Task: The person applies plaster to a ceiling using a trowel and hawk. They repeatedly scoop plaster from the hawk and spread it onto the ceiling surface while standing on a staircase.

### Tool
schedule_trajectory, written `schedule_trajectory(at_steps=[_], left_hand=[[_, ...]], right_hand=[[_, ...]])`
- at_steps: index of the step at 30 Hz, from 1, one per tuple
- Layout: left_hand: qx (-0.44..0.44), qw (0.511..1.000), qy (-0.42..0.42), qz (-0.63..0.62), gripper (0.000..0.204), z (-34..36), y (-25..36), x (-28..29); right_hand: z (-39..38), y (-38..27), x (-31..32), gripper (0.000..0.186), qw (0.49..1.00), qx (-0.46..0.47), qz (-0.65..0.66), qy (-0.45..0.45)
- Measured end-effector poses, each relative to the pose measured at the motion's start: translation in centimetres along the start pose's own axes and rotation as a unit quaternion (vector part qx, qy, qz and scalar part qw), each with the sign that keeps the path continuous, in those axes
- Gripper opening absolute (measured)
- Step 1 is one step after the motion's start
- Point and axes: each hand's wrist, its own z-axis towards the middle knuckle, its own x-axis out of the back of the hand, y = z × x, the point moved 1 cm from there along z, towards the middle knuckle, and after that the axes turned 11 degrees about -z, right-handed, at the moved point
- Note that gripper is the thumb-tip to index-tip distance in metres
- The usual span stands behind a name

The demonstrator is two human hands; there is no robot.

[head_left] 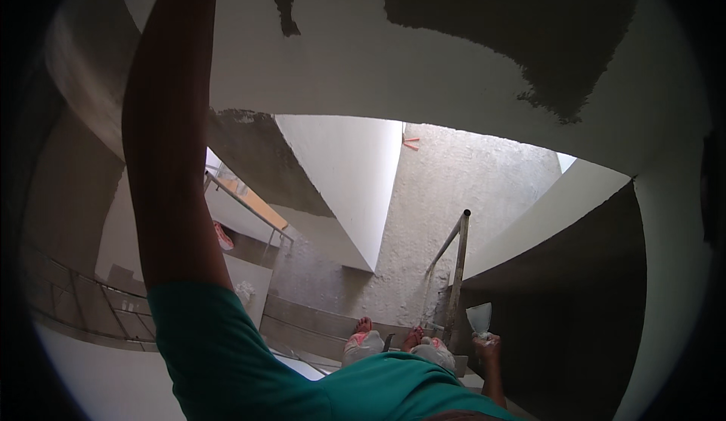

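Note:
My left arm reaches up along the left side and leaves the picture at the top edge, so my left hand is out of sight. Low on the right, my right hand is closed around the handle of a putty knife. Its broad, pale blade points upward, and white smears mark the fingers. Above and in front of me spreads a wall surface coated in white, with a large dark grey bare patch and a narrow dark strip.
I stand barefoot on a narrow plank platform. A metal scaffold post rises just right of my feet. Far below lies a rough, splattered floor. Scaffold rails and an orange-brown board are at the left.

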Motion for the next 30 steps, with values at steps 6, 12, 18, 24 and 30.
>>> schedule_trajectory(at_steps=[6, 12, 18, 24, 30], left_hand=[[0.043, 0.998, -0.023, 0.03, 0.066, -17.8, 7.0, -6.6], [0.134, 0.986, -0.085, -0.048, 0.098, -35.4, 14.7, -13.6], [0.168, 0.971, -0.148, -0.078, 0.099, -46.3, 18.3, -15.9], [0.143, 0.975, -0.126, -0.117, 0.096, -37.9, 15.4, -8.0], [0.003, 0.995, 0.093, -0.034, 0.075, -11.4, 4.1, -1.6]], right_hand=[[2.0, 1.6, 0.5, 0.017, 0.998, 0.033, 0.047, -0.014], [3.9, 5.9, 0.6, 0.021, 0.999, 0.022, 0.021, -0.042], [2.9, 4.6, 2.3, 0.016, 1.0, -0.012, -0.011, -0.008], [2.6, 4.8, 1.7, 0.014, 0.999, -0.036, 0.012, -0.013], [5.1, 2.7, 0.3, 0.017, 0.999, 0.02, 0.006, -0.025]])
